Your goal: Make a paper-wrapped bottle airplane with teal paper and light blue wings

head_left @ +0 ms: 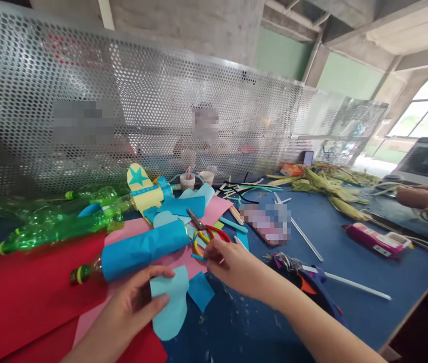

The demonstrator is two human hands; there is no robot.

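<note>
Between the thumb and fingers of my left hand is a light blue paper cutout with rounded edges. My right hand grips the red and yellow handles of a pair of scissors, whose blades point away from me over the paper pile. Just beyond my left hand lies a plastic bottle wrapped in blue paper, its green cap toward the left. A small dark blue paper piece rests on the table between my hands.
Red sheets cover the left side, with green bottles behind. A glue gun, a phone and a magenta package lie to the right. Corn husks are piled farther back. Another person's hands work at right.
</note>
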